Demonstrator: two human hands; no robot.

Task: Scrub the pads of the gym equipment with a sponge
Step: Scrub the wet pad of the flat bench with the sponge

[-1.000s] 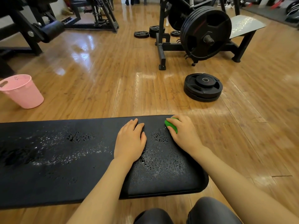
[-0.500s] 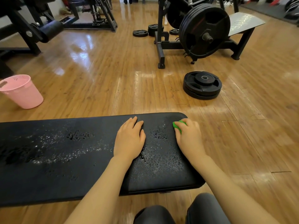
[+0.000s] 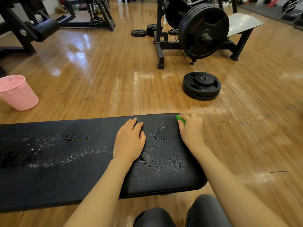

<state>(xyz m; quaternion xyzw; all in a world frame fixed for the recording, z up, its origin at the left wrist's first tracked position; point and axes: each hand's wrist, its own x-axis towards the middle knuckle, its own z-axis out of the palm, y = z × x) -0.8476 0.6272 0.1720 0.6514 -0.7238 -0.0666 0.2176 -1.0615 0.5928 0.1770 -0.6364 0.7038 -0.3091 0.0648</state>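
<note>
A long black bench pad (image 3: 65,158) stretches across the foreground, its surface speckled with water drops and foam. My left hand (image 3: 129,141) rests flat on the pad, fingers straight, a little right of the middle. My right hand (image 3: 191,130) grips a green sponge (image 3: 180,119) at the pad's far right corner. Only a small part of the sponge shows past my fingers. The hand is slightly blurred.
A pink bucket (image 3: 18,92) stands on the wooden floor at the left. A stack of black weight plates (image 3: 202,86) lies on the floor beyond the pad. A rack loaded with large plates (image 3: 203,30) stands further back. My knees (image 3: 180,213) are below the pad's near edge.
My right hand has slid the sponge rightward along the pad's far edge to the right corner. My left hand has stayed in place on the pad.
</note>
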